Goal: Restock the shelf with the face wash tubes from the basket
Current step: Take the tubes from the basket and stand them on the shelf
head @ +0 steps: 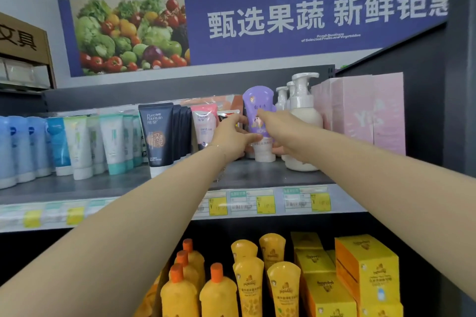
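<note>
Tube position: purple face wash tube (257, 103) stands cap-down on the upper shelf (257, 175), between a pink tube (204, 123) and a white pump bottle (305, 116).

Left hand (231, 136) curls round the tube's lower left side, thumb under the body near the white cap (264, 153). Right hand (286, 136) wraps the right side, with one fingertip laid on the printed front. Both hold the tube; neither has let go.

Handling, judged:
- Light, soft-walled plastic that dents under a hard squeeze, with a glossy and likely slippery skin.
- The flat cap is the only stiff part and forms a narrow base, so the tube tips easily against its neighbours.
- Best hold is low on the body just above the cap, pressing lightly on both sides and steadying until the cap sits flat.
</note>
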Demonstrator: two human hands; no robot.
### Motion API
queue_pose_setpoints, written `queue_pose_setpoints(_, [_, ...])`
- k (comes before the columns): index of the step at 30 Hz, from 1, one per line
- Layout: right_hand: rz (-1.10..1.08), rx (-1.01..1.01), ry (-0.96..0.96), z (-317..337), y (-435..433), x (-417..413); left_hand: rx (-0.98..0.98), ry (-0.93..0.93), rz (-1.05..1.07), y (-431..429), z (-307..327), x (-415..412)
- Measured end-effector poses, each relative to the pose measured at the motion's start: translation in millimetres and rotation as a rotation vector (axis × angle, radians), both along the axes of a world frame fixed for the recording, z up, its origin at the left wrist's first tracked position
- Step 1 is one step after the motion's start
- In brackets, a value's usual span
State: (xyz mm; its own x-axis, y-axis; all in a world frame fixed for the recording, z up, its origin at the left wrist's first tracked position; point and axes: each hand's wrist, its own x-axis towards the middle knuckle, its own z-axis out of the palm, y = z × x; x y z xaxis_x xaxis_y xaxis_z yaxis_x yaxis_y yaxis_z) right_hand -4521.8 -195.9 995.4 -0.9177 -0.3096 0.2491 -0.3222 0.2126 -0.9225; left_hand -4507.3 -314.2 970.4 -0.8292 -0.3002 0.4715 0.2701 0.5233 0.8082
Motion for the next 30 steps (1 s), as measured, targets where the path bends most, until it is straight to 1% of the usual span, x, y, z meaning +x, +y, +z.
queue_pose_setpoints(2, [-0.012,0.019,-0.017,2.4,-4.2,-3.4,-0.006,-0.012,0.004,-1.9,0.9,-10.5])
queue_pose_setpoints(6, [-0.041,-0.017,0.034,-4.3,-16.8,-16.1,-0.063,-0.011,0.002,-5.8,2.6,-28.1])
queue_pose_setpoints(10, [-0.105,-0.039,0.019,-18.5,-35.8,-31.0,-0.217,-0.012,0.060,-8.4,-2.1,-40.2])
queue_pose_setpoints(14, [-0.126,-0.037,0.020,-29.5,-39.2,-39.6,-0.288,0.031,0.135,-9.1,-9.9,-51.3])
queue_pose_setpoints(18, [-0.155,-0.016,0.052,-36.8,-38.8,-52.4,-0.397,0.030,0.162,-12.9,-14.5,-59.7])
queue_pose_setpoints(25, [-0.195,-0.011,0.082,-42.7,-41.7,-55.9,-0.501,0.010,0.170,-12.5,-15.9,-62.4])
queue_pose_setpoints(30, [-0.181,-0.046,0.083,-43.2,-40.9,-59.2,-0.521,0.033,0.188,-14.0,-16.4,-67.8])
